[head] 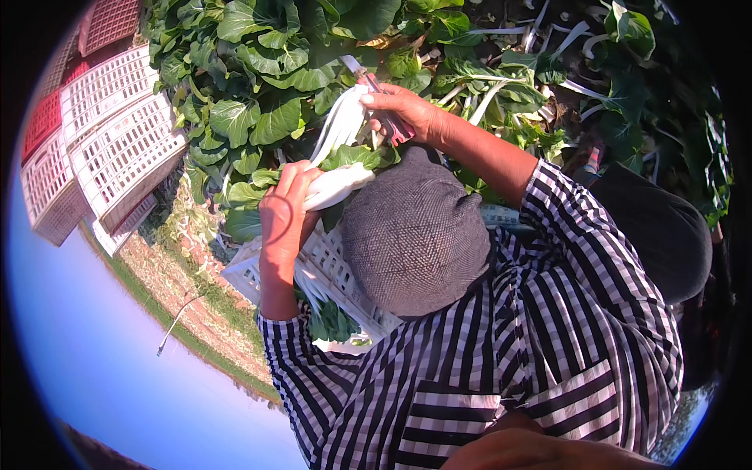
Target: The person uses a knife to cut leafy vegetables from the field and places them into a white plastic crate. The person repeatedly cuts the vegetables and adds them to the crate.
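My left hand (288,205) is closed around white-stemmed bok choy (343,120). A second thick white base, also bok choy (341,185), shows beside its fingers. My right hand (405,111) grips a knife with a red handle (402,132); its metal blade (352,64) points away past the stems. The right thumb presses on the white base of the upper bok choy. Fingers and leaves partly hide the handle. Both hands are just beyond my knee in grey cloth (417,235), above the leafy plants.
Leafy green plants (235,117) grow ahead on the left. Cut leaves and white stalks (487,100) litter the ground to the right. Below my left forearm stands a white plastic crate (335,252) with greens (335,320) in it. White crates (126,153) and red crates (108,23) are stacked far left.
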Motion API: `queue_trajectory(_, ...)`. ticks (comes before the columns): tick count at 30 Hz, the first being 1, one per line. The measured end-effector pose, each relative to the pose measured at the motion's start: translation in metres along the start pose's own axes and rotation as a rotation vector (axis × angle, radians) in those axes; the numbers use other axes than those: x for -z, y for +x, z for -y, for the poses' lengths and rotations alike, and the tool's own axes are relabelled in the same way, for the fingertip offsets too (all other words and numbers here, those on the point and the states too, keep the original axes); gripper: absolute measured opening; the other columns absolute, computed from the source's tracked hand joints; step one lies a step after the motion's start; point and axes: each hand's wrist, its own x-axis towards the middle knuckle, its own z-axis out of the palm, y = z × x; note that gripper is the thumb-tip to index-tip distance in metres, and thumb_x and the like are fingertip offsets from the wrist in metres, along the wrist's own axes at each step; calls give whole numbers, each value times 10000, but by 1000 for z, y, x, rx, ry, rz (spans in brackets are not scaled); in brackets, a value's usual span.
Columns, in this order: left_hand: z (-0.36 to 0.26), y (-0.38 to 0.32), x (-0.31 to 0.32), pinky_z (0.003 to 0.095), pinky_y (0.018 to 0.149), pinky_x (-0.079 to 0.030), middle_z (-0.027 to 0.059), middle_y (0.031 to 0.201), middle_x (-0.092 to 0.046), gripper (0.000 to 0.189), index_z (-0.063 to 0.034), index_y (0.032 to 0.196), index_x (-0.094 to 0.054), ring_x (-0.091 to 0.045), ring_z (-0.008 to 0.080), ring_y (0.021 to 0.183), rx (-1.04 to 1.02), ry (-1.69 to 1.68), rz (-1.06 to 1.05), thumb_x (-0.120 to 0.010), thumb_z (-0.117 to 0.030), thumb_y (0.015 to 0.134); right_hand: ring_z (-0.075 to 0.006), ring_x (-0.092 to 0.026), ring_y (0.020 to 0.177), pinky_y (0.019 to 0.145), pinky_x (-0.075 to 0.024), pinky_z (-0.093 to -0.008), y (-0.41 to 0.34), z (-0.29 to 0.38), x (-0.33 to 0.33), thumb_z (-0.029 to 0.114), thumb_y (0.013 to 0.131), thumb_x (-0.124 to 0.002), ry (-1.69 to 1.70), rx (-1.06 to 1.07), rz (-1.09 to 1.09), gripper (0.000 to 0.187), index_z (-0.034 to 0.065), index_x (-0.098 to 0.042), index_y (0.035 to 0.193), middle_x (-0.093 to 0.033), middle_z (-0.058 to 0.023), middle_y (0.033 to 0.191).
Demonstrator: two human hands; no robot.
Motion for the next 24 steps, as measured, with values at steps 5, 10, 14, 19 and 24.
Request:
queue_trajectory(5, -14, 13, 4, 336, 976, -517, 89, 1304, -627, 629, -25, 1311, -592, -643, 231, 1147, 69, -347, -143, -805, 12, 721, -86, -595, 553, 432, -511, -237, -11, 44, -21, 208, 806, -831, -75, 376, -90, 361, 94, -566, 1021, -618, -8, 747)
queue_trajectory(10, -21, 51, 27, 393, 1089, -457, 185, 1461, -526, 883, 101, 1471, -425, -572, 262, 1277, 222, -1199, -187, -832, 20, 691, -71, -592, 734, 628, -490, -239, -72, 101, -20, 167, 738, -824, -574, 303, -294, 514, 20, -605, 1179, -639, -2, 914)
queue_trajectory(14, -36, 96, -7, 364, 1047, -472, 114, 1265, -627, 824, 42, 1386, -510, -615, 246, 1162, 333, -1204, 46, -825, -40, 629, -66, -582, 757, 684, -490, -233, -77, 84, -35, 133, 735, -785, -329, 453, 27, 533, 21, -601, 1222, -636, -1, 954)
queue_trajectory(19, -44, 133, -35, 407, 1060, -484, 107, 1255, -639, 911, -28, 1427, -482, -611, 279, 1193, 362, -1436, 202, -777, -33, 565, -93, -636, 921, 779, -547, -261, -76, 97, -25, 133, 753, -838, -265, 480, 60, 635, -3, -574, 1314, -667, -35, 1100)
queue_trajectory(24, -65, 169, -4, 358, 993, -518, 75, 1232, -660, 817, -7, 1353, -578, -647, 213, 1124, 459, -1245, 462, -832, 5, 576, -77, -590, 629, 501, -476, -229, -88, 160, 4, 278, 878, -764, -373, 380, 10, 481, 22, -591, 1246, -657, -35, 868)
